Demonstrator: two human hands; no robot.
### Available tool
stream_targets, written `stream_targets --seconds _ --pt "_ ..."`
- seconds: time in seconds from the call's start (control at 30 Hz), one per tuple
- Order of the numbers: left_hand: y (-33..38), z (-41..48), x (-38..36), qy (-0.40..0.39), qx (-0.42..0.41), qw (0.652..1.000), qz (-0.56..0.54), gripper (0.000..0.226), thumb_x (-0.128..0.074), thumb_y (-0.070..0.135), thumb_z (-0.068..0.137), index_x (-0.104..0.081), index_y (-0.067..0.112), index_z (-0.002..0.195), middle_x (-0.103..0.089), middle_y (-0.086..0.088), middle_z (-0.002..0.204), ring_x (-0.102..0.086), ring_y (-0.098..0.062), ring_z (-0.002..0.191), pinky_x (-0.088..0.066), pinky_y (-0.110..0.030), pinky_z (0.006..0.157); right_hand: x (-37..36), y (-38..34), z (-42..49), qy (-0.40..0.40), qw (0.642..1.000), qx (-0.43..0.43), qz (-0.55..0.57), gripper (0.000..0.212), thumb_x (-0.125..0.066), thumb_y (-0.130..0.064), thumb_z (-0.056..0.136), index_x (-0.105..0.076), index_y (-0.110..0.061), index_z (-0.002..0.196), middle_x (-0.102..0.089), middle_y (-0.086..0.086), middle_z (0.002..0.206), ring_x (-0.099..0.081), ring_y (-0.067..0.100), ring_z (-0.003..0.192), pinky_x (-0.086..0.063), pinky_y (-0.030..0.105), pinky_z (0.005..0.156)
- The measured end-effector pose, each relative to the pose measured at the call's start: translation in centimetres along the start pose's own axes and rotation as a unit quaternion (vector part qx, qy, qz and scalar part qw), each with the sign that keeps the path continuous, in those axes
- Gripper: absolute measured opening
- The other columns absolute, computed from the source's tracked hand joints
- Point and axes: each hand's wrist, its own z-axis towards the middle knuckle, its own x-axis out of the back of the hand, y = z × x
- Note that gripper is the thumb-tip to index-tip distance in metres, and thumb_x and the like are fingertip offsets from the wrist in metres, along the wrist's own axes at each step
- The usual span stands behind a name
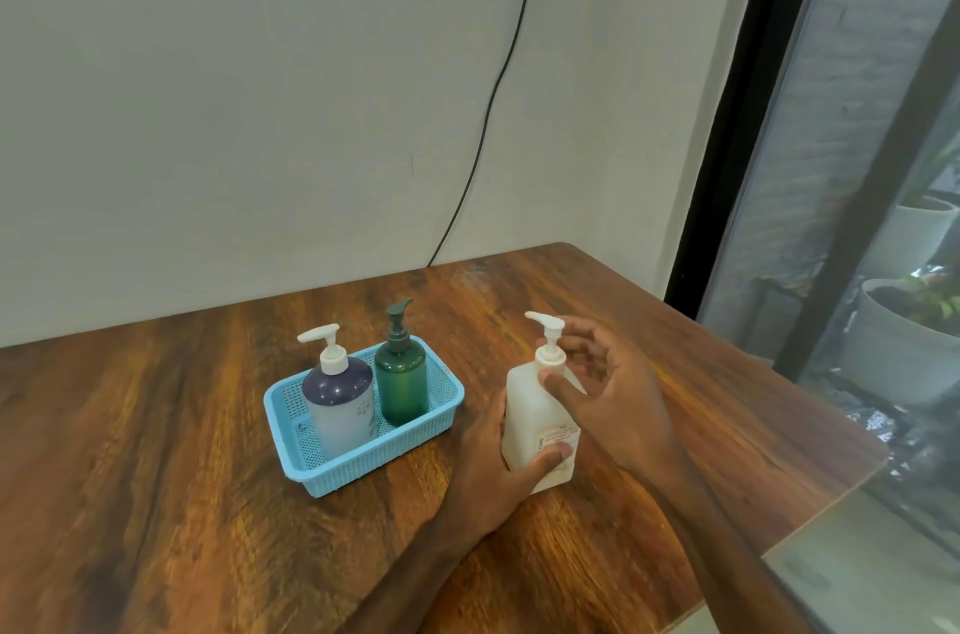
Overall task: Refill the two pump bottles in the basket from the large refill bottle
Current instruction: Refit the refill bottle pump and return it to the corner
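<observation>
Left hand [493, 467] grips the upright refill bottle [540, 420] low, lower centre-right. Right hand [608, 384], fingers spread, touches its pump collar [550, 357] directly above.

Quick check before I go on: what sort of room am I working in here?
Probably a home or small office corner: a wooden table against a plain wall, a glass door beside it, and potted plants outside.
</observation>
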Motion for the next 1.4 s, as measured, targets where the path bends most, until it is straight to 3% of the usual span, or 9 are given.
stream_targets --seconds 0.13,0.27,0.4,0.53,0.87,1.0,1.2,1.33,1.4 --pt "0.1 0.0 0.0 0.002 0.0 1.0 -0.013 0.071 -0.085 0.075 0.074 -0.039 0.085 0.128 -0.06 0.047 0.128 -0.06 0.016 0.121 -0.054 -0.004 0.083 0.1 0.3 0.1 -0.003 1.0 -0.007 0.019 0.07 -0.085 -0.042 0.077 -0.051 -0.035 0.138 -0.069 -0.02 0.119 -0.064 -0.006 0.108 -0.056 0.022 0.092" --pt "0.0 0.1 0.0 0.001 -0.001 1.0 -0.008 0.072 -0.081 0.081 0.071 -0.035 0.089 0.125 -0.055 0.054 0.125 -0.055 0.023 0.12 -0.051 0.001 0.08 0.2 0.6 0.1 -0.02 0.999 -0.008 0.045 0.057 -0.082 -0.025 0.085 -0.055 -0.034 0.135 -0.071 -0.02 0.12 -0.065 -0.002 0.114 -0.054 0.034 0.102" --pt "-0.3 0.1 -0.1 0.002 0.0 1.0 -0.009 0.073 -0.082 0.079 0.072 -0.034 0.089 0.126 -0.054 0.055 0.125 -0.054 0.023 0.122 -0.05 0.001 0.081 0.0 0.6 0.1 0.003 1.0 -0.017 0.011 0.061 -0.087 -0.041 0.076 -0.056 -0.036 0.128 -0.068 -0.021 0.118 -0.066 0.0 0.107 -0.059 0.031 0.092" --pt "-0.3 0.1 -0.1 -0.001 0.003 1.0 -0.003 0.074 -0.081 0.081 0.071 -0.03 0.093 0.123 -0.049 0.062 0.122 -0.05 0.03 0.119 -0.048 0.004 0.078 -0.1 0.6 0.1 -0.023 0.999 -0.018 0.033 0.056 -0.082 -0.033 0.083 -0.057 -0.029 0.133 -0.068 -0.016 0.125 -0.065 0.002 0.115 -0.057 0.038 0.1" --pt "-0.5 0.2 0.1 0.0 0.001 1.0 -0.003 0.073 -0.077 0.086 0.067 -0.033 0.09 0.125 -0.053 0.056 0.122 -0.054 0.022 0.122 -0.05 0.001 0.081 -0.2 0.8 -0.1 0.016 0.998 -0.021 0.056 0.064 -0.086 -0.035 0.078 -0.055 -0.037 0.134 -0.073 -0.023 0.114 -0.067 -0.004 0.107 -0.058 0.04 0.096" --pt "-0.4 0.1 0.1 0.0 -0.005 1.0 -0.004 0.072 -0.078 0.085 0.069 -0.036 0.086 0.128 -0.058 0.049 0.124 -0.058 0.016 0.121 -0.054 -0.005 0.084 0.1 0.8 -0.1 -0.031 0.994 -0.031 0.096 0.07 -0.08 -0.035 0.083 -0.047 -0.038 0.145 -0.072 -0.016 0.123 -0.066 0.005 0.118 -0.056 0.048 0.099" --pt "-0.5 0.2 0.1 0.007 -0.01 1.0 0.004 0.074 -0.078 0.083 0.071 -0.035 0.085 0.131 -0.061 0.045 0.125 -0.058 0.015 0.123 -0.053 -0.005 0.084 -0.3 1.0 0.3 0.017 0.998 -0.013 0.064 0.068 -0.089 -0.043 0.071 -0.058 -0.035 0.131 -0.075 -0.017 0.11 -0.071 -0.002 0.1 -0.059 0.024 0.082" --pt "-0.6 0.2 0.1 0.009 -0.013 1.0 0.009 0.071 -0.082 0.075 0.076 -0.037 0.083 0.131 -0.063 0.041 0.125 -0.06 0.013 0.122 -0.054 -0.006 0.086 0.1 1.6 0.6 -0.084 0.989 -0.013 0.124 0.052 -0.078 -0.024 0.088 -0.059 -0.026 0.136 -0.073 -0.014 0.122 -0.068 0.007 0.116 -0.059 0.03 0.09" --pt "-0.7 0.2 0.0 0.01 -0.013 1.0 0.013 0.071 -0.081 0.077 0.076 -0.037 0.082 0.131 -0.064 0.037 0.126 -0.061 0.012 0.121 -0.055 -0.007 0.087 0.1 1.5 0.7 -0.057 0.993 -0.012 0.105 0.048 -0.083 -0.026 0.081 -0.068 -0.026 0.127 -0.076 -0.015 0.114 -0.071 0.008 0.109 -0.061 0.029 0.085"
